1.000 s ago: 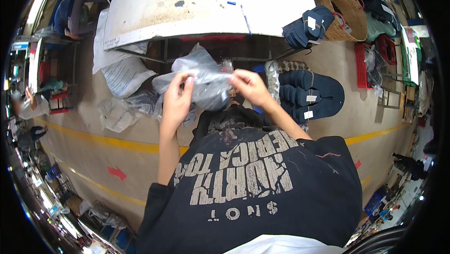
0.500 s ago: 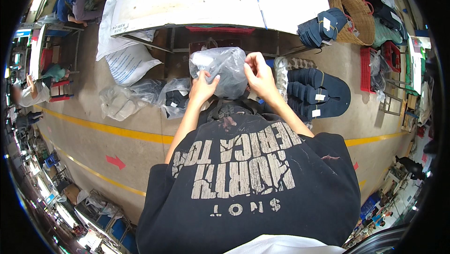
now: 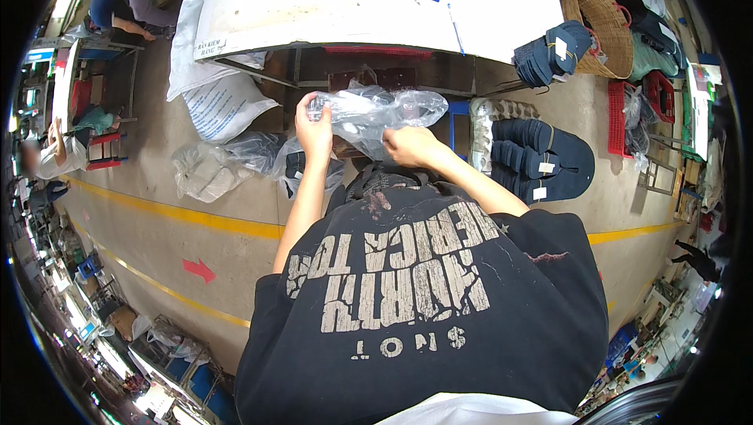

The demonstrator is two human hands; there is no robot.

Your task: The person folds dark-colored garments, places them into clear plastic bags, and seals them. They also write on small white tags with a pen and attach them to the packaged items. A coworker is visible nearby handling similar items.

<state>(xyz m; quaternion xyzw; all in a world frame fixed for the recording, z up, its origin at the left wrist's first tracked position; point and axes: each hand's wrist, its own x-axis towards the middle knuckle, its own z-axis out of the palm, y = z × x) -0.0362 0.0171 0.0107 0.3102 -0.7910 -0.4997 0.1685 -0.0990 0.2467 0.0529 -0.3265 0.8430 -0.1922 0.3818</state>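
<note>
Plastic bag [image 3: 357,120], clear and crumpled, stretches from our left hand [image 3: 315,134], which grips its left end, past our right hand [image 3: 412,147], whose curled fingers grasp its near edge. Beyond both hands we have a white counter [image 3: 376,21]; right of our right hand, banded dark fabric pieces [image 3: 576,162]; left of our left hand, a white sack [image 3: 227,111].

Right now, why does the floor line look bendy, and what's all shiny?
Head view: the fisheye lens bows the yellow floor line and leaves dark, rounded corners; head view: white glare streaks the clear plastic bag; head view: shadow darkens the space under the white table.
</note>
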